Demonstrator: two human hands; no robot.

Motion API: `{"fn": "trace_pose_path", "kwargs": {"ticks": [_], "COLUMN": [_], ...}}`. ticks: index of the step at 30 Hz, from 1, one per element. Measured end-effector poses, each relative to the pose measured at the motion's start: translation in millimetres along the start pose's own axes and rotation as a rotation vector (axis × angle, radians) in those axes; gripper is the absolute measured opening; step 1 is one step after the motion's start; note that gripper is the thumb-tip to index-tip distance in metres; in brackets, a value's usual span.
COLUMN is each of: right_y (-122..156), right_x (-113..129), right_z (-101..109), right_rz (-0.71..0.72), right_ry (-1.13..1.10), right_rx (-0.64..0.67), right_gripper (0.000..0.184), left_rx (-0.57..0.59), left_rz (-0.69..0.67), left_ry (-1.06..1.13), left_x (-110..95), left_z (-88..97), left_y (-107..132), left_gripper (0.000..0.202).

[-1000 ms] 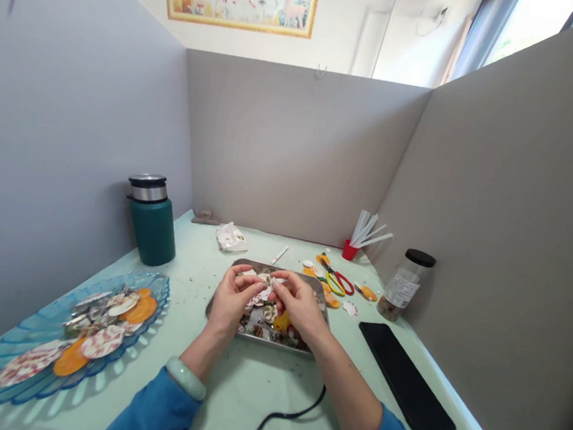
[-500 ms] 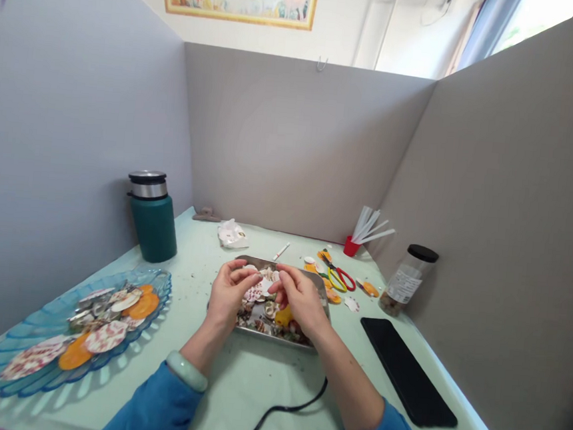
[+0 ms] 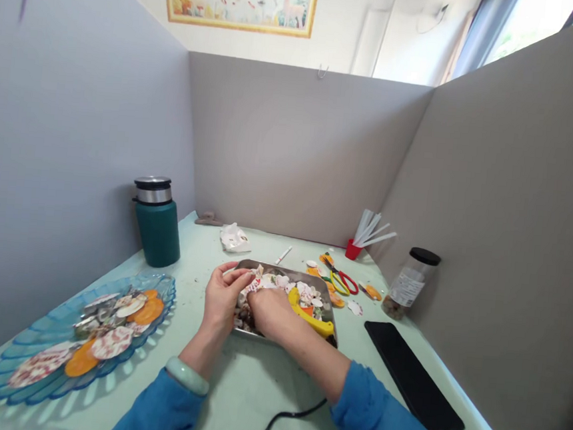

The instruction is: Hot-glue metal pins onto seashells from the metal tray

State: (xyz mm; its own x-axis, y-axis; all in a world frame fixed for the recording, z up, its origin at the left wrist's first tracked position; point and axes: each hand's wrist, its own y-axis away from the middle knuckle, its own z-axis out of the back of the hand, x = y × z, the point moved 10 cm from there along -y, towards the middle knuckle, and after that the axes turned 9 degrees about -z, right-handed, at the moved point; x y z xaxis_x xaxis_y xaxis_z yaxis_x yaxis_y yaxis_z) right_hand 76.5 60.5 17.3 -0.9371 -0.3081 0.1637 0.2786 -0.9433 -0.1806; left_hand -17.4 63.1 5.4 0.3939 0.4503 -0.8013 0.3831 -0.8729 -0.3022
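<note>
My left hand [image 3: 223, 298] is at the left side of a metal tray [image 3: 289, 269], its thumb and fingers pinched on a white shell with reddish marks [image 3: 254, 284]. Over the left part of the tray, my right hand [image 3: 272, 313] points down and in toward the left hand. Its fingertips are hidden behind the back of the hand. Small shells [image 3: 304, 290] in white, pink and brown fill the tray. A yellow glue gun [image 3: 315, 320] lies across the tray's right side; a black cord [image 3: 289, 415] runs over the cloth nearby.
On the left are a blue scalloped plate [image 3: 19, 345] of shells and a green flask [image 3: 157, 234]. Scissors [image 3: 343, 281], orange shells, a red cup [image 3: 353, 249] of white sticks, a black-lidded jar [image 3: 408, 286] and a black slab [image 3: 413, 376] stand right. Grey panels enclose the table.
My right hand has moved left and down into the tray, uncovering the yellow glue gun. My left hand stays nearly in place, still pinching. The view has shifted slightly.
</note>
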Motion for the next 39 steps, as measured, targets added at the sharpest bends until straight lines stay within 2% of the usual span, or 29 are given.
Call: {"fn": "trace_pose_path", "kwargs": {"ticks": [3, 6, 9, 13, 17, 22, 28, 33, 39], "right_y": [11, 20, 25, 26, 28, 32, 45, 51, 50], "right_x": [-20, -44, -61, -69, -70, -69, -53, -35, -23], "right_z": [11, 30, 39, 37, 39, 50, 73, 79, 74], "right_rz": [-0.023, -0.046, -0.063, -0.077, -0.083, -0.080, -0.007, 0.046, 0.042], "right_ry": [-0.152, -0.368, -0.637, -0.944, -1.073, -1.027, -0.752, -0.497, -0.278], "right_rx": [0.028, -0.025, -0.074, -0.109, -0.155, -0.289, -0.492, -0.553, -0.565], "right_gripper": [0.025, 0.021, 0.020, 0.021, 0.022, 0.019, 0.012, 0.013, 0.015], "left_rx": [-0.007, -0.003, 0.013, 0.047, 0.075, 0.098, 0.114, 0.113, 0.113], "left_rz": [-0.004, -0.010, -0.019, -0.026, -0.033, -0.044, -0.061, -0.077, -0.089], "left_ry": [0.000, -0.010, -0.033, -0.064, -0.083, -0.089, -0.087, -0.087, -0.092], "left_x": [-1, -1, -2, -2, -3, -2, -1, -2, -3], "left_z": [1.1, 0.2, -3.6, -10.5, -14.4, -16.9, -19.7, -19.3, -20.1], "left_y": [1, 2, 4, 7, 9, 11, 12, 13, 13], "left_gripper": [0.051, 0.050, 0.050, 0.049, 0.047, 0.046, 0.043, 0.043, 0.042]}}
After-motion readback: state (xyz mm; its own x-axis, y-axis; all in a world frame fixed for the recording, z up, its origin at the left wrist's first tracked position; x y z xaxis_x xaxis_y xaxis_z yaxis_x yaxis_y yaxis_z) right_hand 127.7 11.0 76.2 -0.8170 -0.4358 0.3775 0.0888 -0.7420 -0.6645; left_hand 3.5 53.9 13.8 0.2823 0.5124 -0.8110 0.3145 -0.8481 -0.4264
